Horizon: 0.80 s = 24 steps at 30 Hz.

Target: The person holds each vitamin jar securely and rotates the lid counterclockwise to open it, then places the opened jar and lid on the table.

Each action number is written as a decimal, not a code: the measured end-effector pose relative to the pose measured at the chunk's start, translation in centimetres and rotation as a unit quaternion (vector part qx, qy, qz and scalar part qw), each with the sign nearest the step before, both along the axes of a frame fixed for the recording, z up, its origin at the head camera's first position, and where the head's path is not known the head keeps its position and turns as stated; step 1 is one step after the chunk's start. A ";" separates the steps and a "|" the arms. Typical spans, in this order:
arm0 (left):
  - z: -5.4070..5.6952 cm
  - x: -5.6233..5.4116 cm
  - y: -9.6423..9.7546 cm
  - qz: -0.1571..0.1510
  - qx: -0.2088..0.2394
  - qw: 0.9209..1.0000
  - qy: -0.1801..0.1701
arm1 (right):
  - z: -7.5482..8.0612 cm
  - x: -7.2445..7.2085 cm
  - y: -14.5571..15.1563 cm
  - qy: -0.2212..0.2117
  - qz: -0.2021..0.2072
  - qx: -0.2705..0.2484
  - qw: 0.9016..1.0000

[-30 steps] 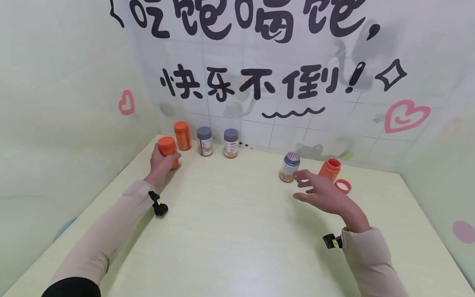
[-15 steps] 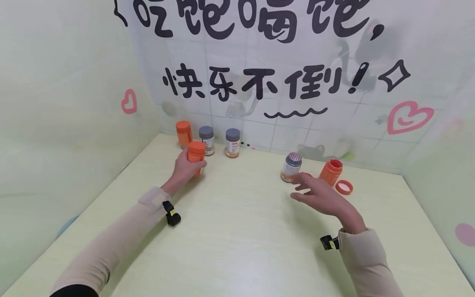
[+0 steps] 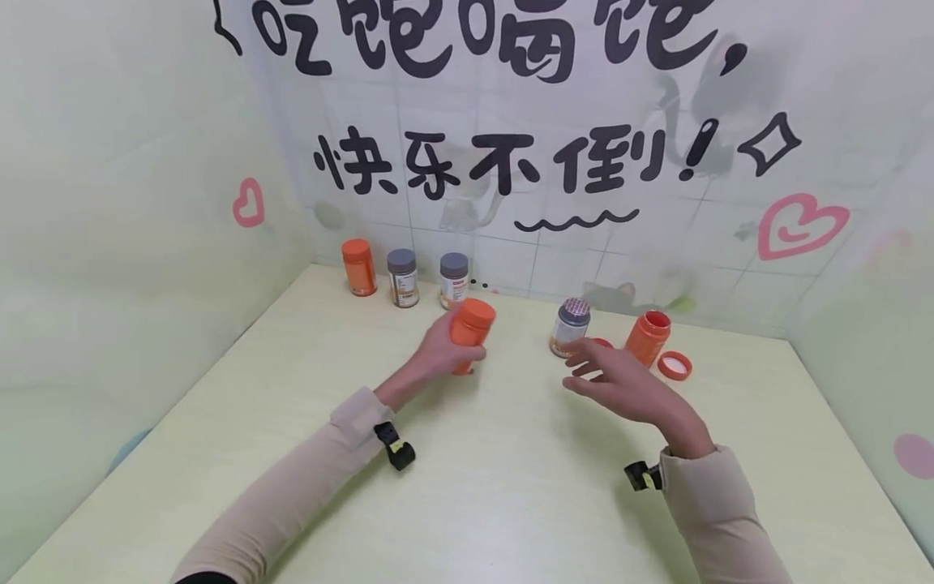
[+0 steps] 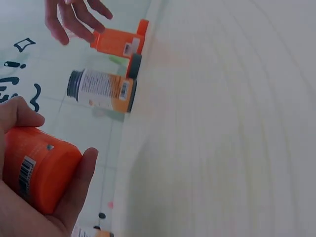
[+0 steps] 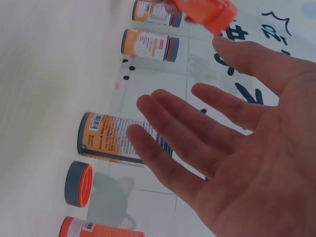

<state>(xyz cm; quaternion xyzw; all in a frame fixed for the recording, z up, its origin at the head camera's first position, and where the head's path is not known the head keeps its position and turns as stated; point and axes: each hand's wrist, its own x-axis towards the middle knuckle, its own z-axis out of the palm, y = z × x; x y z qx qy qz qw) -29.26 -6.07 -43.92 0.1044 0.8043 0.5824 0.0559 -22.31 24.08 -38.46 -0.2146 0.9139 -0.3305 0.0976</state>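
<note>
My left hand grips an orange jar with its orange lid on, raised over the table in front of the grey-lidded jars. In the left wrist view, thumb and fingers wrap around its body, and a barcode label shows. My right hand holds nothing, its fingers spread and relaxed. It hovers close to a lidless white-and-orange jar with a patterned seal on its mouth. A grey cap with a red inside stands on edge beside that jar, mostly hidden by my right hand in the head view.
An uncapped orange jar stands at the right, its orange lid beside it with the white inside showing. At the back left are a lidded orange jar and two grey-lidded jars, one left of the other. A printed curtain hangs behind.
My left hand has carried the orange jar from the back left rightward to near the middle of the table. The right hand has drifted slightly left, still relaxed.
</note>
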 end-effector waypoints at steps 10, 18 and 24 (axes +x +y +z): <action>-0.6 2.2 4.2 -0.067 -0.029 0.997 0.003 | -0.7 0.6 -1.6 0.005 0.006 -0.016 1.000; -1.5 3.8 5.4 -0.145 -0.069 0.987 0.016 | -0.6 1.0 -2.3 0.029 -0.024 0.004 0.999; -1.5 3.9 6.2 -0.178 -0.098 0.979 0.026 | -0.2 0.8 -2.5 0.028 -0.040 0.031 0.998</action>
